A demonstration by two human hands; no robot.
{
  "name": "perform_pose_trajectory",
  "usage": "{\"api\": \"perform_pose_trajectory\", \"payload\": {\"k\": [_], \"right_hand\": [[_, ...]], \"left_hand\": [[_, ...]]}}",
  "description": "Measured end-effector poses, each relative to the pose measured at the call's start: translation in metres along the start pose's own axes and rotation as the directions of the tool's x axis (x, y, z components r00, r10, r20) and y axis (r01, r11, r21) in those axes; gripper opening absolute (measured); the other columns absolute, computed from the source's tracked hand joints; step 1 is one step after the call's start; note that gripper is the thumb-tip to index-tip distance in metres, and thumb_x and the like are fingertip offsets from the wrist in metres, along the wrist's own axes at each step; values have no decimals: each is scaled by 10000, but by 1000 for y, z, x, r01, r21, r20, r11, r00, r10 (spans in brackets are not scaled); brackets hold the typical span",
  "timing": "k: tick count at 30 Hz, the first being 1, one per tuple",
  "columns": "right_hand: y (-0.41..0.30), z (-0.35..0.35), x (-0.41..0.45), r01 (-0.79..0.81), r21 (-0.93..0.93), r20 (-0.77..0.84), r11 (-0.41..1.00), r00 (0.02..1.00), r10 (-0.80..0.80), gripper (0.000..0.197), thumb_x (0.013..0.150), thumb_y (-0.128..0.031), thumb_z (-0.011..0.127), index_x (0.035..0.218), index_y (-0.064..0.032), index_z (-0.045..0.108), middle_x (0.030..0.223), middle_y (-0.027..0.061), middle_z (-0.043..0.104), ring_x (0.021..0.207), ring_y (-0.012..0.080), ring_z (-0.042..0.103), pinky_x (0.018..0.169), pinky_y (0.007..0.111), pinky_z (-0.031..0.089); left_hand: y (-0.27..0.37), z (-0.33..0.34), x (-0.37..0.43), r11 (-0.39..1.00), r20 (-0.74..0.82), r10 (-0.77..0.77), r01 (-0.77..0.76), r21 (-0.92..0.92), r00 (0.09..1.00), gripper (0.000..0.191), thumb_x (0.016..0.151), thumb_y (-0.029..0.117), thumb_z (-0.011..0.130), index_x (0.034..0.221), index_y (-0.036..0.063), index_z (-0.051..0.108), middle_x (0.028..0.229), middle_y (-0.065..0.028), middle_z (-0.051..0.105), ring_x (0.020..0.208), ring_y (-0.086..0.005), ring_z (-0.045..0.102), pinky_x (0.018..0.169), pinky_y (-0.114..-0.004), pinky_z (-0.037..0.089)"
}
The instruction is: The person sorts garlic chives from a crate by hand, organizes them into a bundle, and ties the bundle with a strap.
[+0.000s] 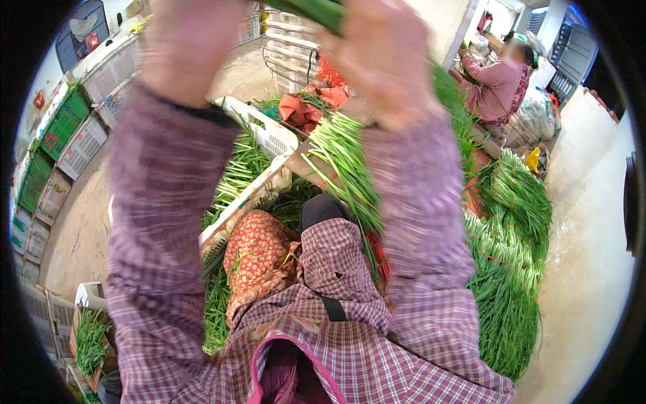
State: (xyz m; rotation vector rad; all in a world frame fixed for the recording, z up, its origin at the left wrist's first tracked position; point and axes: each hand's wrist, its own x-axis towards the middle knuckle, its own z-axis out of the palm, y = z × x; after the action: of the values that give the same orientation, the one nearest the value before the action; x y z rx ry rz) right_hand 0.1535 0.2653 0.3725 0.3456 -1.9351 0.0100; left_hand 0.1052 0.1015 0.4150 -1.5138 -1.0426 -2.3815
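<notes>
Both my hands are raised at the top of the view and blurred by motion. My right hand [381, 60] is closed around a bunch of long green blades [308, 12], which look like garlic chives. My left hand [197, 45] is at the bunch's other side; its fingers are cut off by the top edge, so its grip is hidden. Below my right wrist, loose garlic chives [345, 154] with pale stems lie on a board [308, 164]. A white plastic crate [247, 194] of more chives stands before me, left of my knees.
Tied chive bundles [504, 288] are piled at my right by the wall [585, 242]. Orange cloth [303, 111] and red ties [330, 73] lie ahead, near stacked white crates [287, 45]. More crates [65, 121] line the left side. Another person [494, 83] sits at upper right.
</notes>
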Motion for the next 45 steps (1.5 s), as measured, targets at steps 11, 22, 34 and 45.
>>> {"api": "perform_pose_trajectory", "payload": {"k": [11,22,34,45], "right_hand": [[122,19,-176,-132,-223,649,966,719,248,658,687,-213,783,1271,-227,481,867,55,617,771,270,659,650,411,518],[121,144,-207,-236,-179,783,955,553,283,670,701,-212,760,1298,-190,459,1045,125,625,904,339,636,734,449,510],[129,124,-220,-329,-8,790,944,577,207,859,751,-468,709,1443,-122,335,1368,118,445,1250,324,401,1042,527,279],[122,145,-277,-323,-75,691,944,666,282,791,777,-621,599,1442,-266,362,1382,105,427,1254,322,391,1015,535,275]], "left_hand": [[-270,20,-110,485,-261,-783,293,-824,564,245,835,332,720,842,130,581,741,-20,583,808,-241,613,834,-404,489],[-252,-83,-136,656,-245,-196,312,687,950,380,930,112,544,1298,41,484,1252,-100,576,1199,-195,512,1061,-335,341],[-333,-67,-186,67,68,-375,-46,997,924,425,924,269,546,1290,55,508,1282,-99,528,1300,-263,410,1110,-526,226],[-288,-156,-164,-97,-102,-375,70,993,921,453,962,278,484,1384,118,443,1392,-106,475,1350,-248,367,1130,-514,187]]}}
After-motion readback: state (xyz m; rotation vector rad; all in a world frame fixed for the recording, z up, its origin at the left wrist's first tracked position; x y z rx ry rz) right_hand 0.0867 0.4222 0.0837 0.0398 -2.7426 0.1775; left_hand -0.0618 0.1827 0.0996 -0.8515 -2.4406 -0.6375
